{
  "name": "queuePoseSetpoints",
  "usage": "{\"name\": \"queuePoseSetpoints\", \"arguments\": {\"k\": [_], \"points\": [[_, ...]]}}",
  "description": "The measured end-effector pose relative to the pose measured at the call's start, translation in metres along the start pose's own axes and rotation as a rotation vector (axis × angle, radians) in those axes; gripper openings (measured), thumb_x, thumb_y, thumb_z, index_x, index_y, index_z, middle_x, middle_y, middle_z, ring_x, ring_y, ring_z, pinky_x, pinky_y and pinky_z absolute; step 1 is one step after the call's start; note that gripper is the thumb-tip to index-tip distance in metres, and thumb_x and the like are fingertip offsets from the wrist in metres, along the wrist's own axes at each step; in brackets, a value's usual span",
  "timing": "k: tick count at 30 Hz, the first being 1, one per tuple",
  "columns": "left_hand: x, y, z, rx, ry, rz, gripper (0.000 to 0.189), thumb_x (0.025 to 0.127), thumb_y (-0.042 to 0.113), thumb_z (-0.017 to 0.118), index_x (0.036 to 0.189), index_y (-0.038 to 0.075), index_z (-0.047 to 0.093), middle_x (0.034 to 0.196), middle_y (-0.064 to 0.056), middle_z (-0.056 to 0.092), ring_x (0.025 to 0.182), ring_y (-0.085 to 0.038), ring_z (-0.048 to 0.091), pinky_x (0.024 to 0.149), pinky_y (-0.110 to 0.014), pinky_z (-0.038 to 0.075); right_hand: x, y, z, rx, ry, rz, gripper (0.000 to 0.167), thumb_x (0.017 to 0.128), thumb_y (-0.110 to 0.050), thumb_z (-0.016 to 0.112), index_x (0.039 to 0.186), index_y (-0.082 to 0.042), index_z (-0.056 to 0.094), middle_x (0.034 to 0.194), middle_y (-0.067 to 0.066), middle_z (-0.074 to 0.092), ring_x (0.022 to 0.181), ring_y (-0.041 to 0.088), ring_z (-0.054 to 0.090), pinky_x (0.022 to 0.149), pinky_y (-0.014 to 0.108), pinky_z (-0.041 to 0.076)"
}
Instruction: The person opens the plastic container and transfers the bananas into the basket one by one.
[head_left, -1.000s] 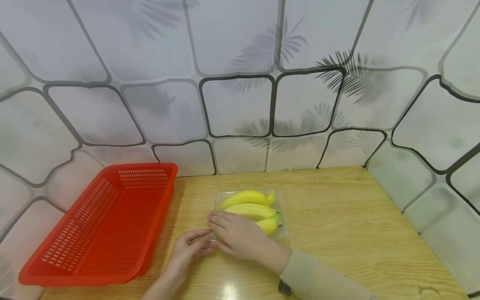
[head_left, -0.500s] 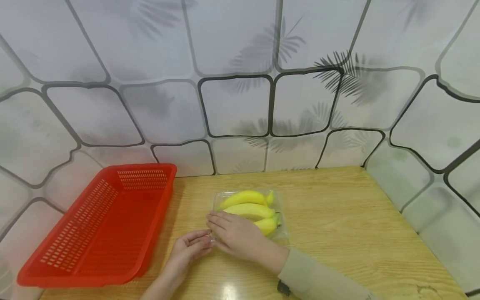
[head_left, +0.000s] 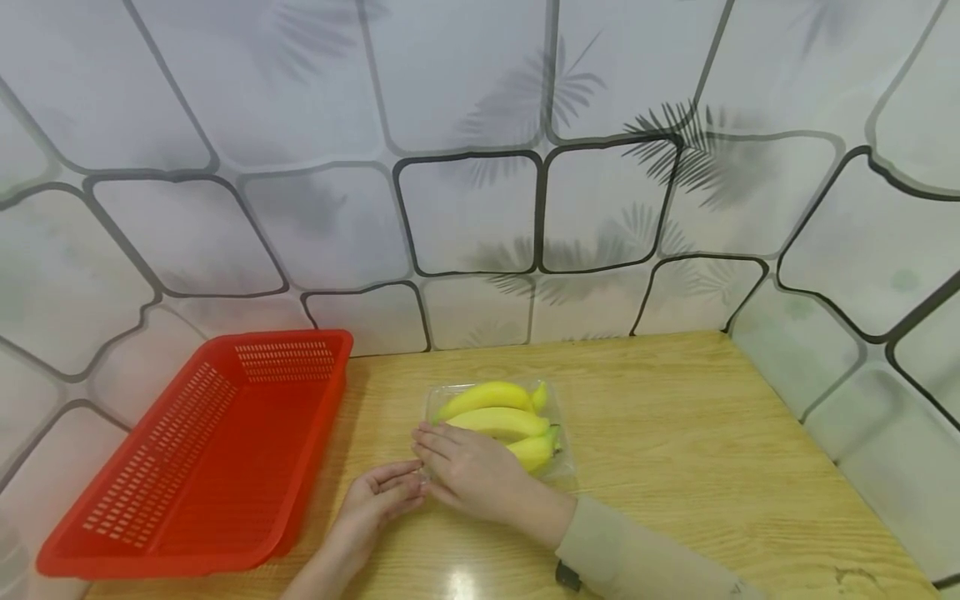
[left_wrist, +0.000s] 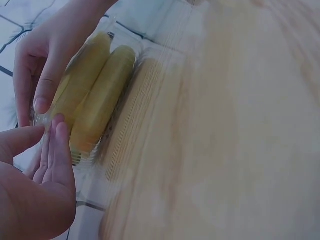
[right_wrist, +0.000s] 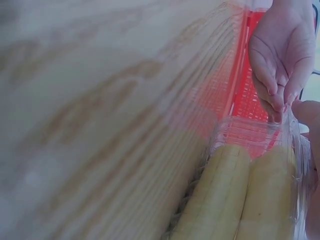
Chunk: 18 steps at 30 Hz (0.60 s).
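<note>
A clear plastic box of yellow bananas lies on the table in the head view. My left hand pinches its near left corner between thumb and fingertips. Across the box's left end lies my right hand, fingers straight and together, hiding part of the bananas. Its thumb comes down at the corner beside the left fingertips in the left wrist view. From the right wrist view, the left hand holds the thin plastic edge, with bananas inside the box.
A red perforated plastic basket stands left of the box. The wooden table runs back to a wall with a stone pattern and leaf prints. A dark strap shows at the right sleeve.
Both hands keep the same hold at the box's corner, and the box stays in place. Only the head view shifts very slightly.
</note>
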<state>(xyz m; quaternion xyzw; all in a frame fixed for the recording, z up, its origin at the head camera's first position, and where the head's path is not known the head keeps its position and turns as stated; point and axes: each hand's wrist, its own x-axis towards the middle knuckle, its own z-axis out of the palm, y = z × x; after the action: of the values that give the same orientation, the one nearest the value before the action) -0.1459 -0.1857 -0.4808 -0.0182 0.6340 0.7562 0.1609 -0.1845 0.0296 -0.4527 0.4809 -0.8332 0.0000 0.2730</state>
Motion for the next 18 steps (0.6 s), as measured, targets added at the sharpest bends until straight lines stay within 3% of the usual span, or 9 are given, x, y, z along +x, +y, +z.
{"name": "queuePoseSetpoints", "arguments": {"k": [18], "points": [[-0.0006, 0.0009, 0.0002, -0.002, 0.005, -0.001, 0.052, 0.104, -0.001, 0.061, 0.146, -0.023, 0.041, 0.110, 0.001, 0.079, 0.096, -0.006, 0.077, 0.090, -0.022, 0.064, 0.0016, -0.0016, 0.0009, -0.021, 0.005, -0.005, 0.052, 0.100, -0.050, 0.069, 0.134, -0.011, 0.072, 0.145, 0.005, 0.068, 0.139, 0.017, 0.063, 0.122, 0.030, 0.046]]}}
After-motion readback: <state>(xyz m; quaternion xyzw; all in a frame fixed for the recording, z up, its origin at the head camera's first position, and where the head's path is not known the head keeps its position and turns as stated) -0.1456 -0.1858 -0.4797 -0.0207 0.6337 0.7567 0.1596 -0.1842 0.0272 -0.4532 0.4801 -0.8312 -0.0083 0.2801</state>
